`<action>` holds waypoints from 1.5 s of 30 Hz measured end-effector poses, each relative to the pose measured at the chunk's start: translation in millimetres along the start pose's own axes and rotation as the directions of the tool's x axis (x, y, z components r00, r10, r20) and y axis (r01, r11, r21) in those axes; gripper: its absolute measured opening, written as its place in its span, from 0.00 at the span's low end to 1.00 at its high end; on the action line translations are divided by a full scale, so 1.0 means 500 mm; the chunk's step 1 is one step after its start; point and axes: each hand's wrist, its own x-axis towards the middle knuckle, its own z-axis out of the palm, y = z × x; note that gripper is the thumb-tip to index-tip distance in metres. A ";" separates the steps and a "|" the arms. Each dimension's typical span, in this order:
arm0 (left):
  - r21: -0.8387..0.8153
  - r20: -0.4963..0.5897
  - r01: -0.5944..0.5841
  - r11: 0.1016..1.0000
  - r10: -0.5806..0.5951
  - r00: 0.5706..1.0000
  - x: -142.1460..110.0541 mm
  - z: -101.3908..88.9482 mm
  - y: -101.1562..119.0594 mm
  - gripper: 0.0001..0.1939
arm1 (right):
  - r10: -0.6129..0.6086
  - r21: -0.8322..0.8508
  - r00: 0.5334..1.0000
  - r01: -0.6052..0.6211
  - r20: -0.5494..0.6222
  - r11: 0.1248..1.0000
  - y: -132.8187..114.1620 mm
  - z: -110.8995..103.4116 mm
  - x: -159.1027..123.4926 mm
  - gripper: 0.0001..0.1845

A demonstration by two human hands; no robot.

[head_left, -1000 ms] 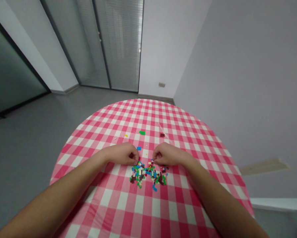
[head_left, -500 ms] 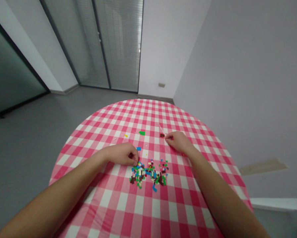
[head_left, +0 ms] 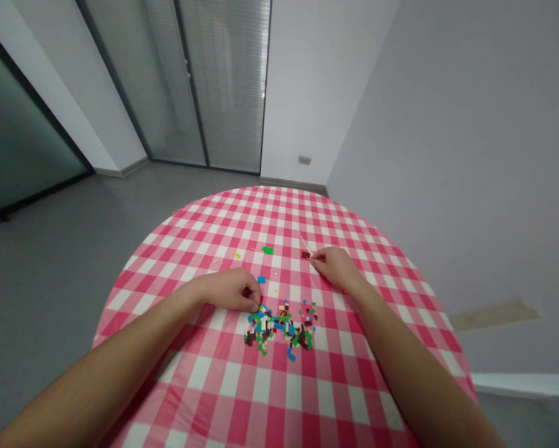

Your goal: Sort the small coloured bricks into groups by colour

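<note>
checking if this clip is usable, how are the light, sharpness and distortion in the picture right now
Head view: flat, dim light, with soft shading on the tablecloth beside the left forearm; head view: the glass door leans, likely wide-angle stretch; head view: small bricks look soft, merging in places.

I see the left arm [head_left: 120,354] and right arm [head_left: 407,348] bare to where my view ends, each thicker there and narrowing to a slim wrist [head_left: 199,292]. The left hand [head_left: 232,290] and right hand [head_left: 334,264] are bare too, with rounded backs.
</note>
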 end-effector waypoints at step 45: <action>0.001 0.026 0.013 1.000 -0.013 1.000 0.001 -0.001 0.002 0.07 | -0.059 0.072 0.978 0.045 0.202 0.996 -0.031 -0.051 -0.022 0.08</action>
